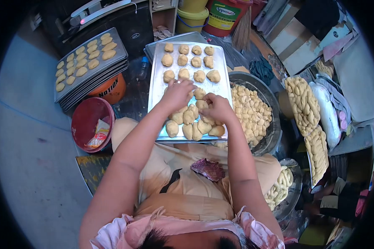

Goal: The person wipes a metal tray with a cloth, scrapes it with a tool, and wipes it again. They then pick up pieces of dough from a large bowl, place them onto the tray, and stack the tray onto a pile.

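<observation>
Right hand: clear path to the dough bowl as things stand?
Probably yes. The right hand rests on the tray, and the dough bowl sits open just to its right, nothing between.

Bright, even daylight; fisheye bends the dark-vignetted edges, perhaps slightly soft.

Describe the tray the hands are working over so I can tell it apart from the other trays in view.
Start from the person's lap at the centre of the view: the metal tray rests there, stretching away from the knees. Both the left hand and the right hand are on the dough pieces it carries. Unlike the stacked trays on the orange bucket to the left, it lies single and lengthwise.
</observation>
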